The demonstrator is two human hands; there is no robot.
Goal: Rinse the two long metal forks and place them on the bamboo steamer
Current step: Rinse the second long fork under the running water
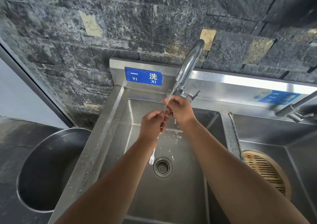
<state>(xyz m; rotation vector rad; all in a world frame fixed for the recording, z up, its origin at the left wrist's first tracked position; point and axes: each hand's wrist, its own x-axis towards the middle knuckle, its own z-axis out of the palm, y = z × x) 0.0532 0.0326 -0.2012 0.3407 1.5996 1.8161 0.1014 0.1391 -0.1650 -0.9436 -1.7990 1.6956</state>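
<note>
We see the left hand (pixel 153 124) and the right hand (pixel 179 110) meeting under the running water (pixel 169 100) from the tap (pixel 188 64), both closed around a thin metal fork (pixel 152 157) held between them. Its handle is mostly hidden by the fingers; only the pronged end shows, hanging below the left wrist just above the drain (pixel 162 167). Whether the hands hold one fork or two, we cannot tell. The left sink basin (pixel 132 114) beneath holds only splashing water and droplets. In the right basin (pixel 267 131) lies the bamboo steamer (pixel 267 170), partly covered by the right forearm, with a long twisted metal rod (pixel 235 134) resting along the divider. A dark round bin (pixel 48 169) stands left of the sink, its contents too dark to make out.
</note>
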